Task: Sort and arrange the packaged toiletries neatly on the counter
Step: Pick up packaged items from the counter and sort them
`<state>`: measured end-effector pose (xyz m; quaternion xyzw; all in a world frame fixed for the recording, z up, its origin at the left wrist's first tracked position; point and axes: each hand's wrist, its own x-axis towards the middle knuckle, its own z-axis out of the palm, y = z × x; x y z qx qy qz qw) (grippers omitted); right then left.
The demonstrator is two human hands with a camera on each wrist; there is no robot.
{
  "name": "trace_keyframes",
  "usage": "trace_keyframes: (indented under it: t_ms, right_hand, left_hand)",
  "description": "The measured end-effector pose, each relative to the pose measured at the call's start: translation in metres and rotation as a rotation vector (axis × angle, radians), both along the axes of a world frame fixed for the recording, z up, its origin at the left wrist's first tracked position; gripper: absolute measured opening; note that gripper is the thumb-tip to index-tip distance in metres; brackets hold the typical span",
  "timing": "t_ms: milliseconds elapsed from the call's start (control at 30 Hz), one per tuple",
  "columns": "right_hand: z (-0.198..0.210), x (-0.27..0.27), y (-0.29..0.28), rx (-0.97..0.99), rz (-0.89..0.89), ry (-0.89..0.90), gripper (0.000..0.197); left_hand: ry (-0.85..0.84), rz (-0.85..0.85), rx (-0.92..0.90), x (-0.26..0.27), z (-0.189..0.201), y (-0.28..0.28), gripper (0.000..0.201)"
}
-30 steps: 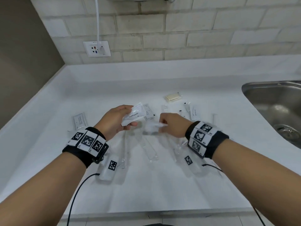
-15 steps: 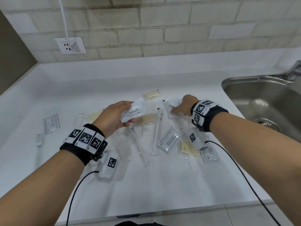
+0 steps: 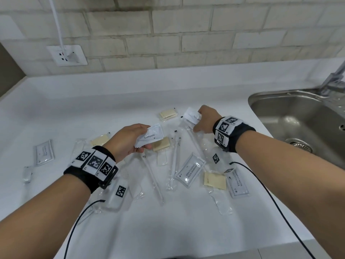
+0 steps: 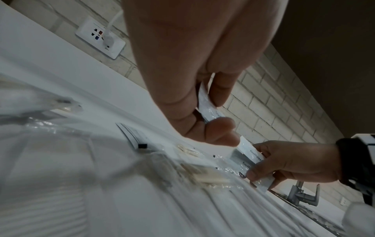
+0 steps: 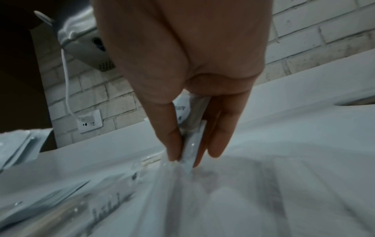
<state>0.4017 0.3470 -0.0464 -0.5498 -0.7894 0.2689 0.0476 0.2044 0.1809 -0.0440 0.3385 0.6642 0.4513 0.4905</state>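
Left hand [image 3: 127, 142] pinches a flat glossy white toothpaste sachet [image 3: 149, 137] above mid-desk [image 3: 56, 113]. Right hand [image 3: 206, 119], fingers pointing down, grips a second toothpaste sachet [image 3: 192, 116] nearer the back edge, over crinkly clear wrappers.

A steel sink [image 3: 291, 116] is set into the right end of the white table [image 3: 93, 109], a drain strainer [image 3: 300, 145] in its basin and a metal faucet [image 3: 334, 79] rising behind it; a pale brick wall [image 3: 186, 34] runs along the back; a white wall socket [image 3: 67, 55] sits on it at the left, a white plug [image 3: 73, 56] in it, its cord [image 3: 56, 21] running upward.
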Motion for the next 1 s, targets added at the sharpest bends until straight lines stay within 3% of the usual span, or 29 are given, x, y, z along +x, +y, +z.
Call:
trace_keyframes:
  t_ms: [133, 233, 300, 367, 467, 600, 800, 1000]
  right_hand:
    - [0.002, -0.001, -0.008, -0.159, 0.097, 0.110, 0.046]
    - [0.000, -0.003, -0.016, -0.073, 0.192, 0.049, 0.052]
    - [0.003, -0.003, -0.021, -0.015, 0.249, 0.048, 0.041]
    - [0.011, -0.004, -0.027, -0.076, 0.309, 0.095, 0.031]
    - [0.028, -0.007, -0.043, -0.174, 0.421, 0.161, 0.037]
    - [0.047, -0.018, -0.068, -0.132, 0.501, 0.205, 0.048]
    - [0.057, -0.024, -0.089, 0.049, 0.595, 0.036, 0.055]
    - [0.060, -0.023, -0.110, 0.069, 0.620, -0.048, 0.060]
  left_hand:
    - [-0.018, -0.026, 0.006, 0.001, -0.002, 0.007, 0.023]
    - [-0.017, -0.031, 0.008, 0.000, -0.002, 0.008, 0.025]
    - [-0.016, -0.024, 0.007, -0.001, -0.002, 0.006, 0.027]
    - [-0.018, -0.007, 0.002, -0.003, -0.001, 0.002, 0.029]
    - [-0.059, 0.017, 0.007, -0.001, 0.000, -0.003, 0.029]
    - [-0.147, -0.023, 0.011, 0.012, 0.006, -0.009, 0.032]
    - [-0.282, -0.057, 0.031, 0.031, 0.017, -0.024, 0.049]
    - [-0.266, -0.215, 0.074, 0.035, 0.016, -0.040, 0.073]
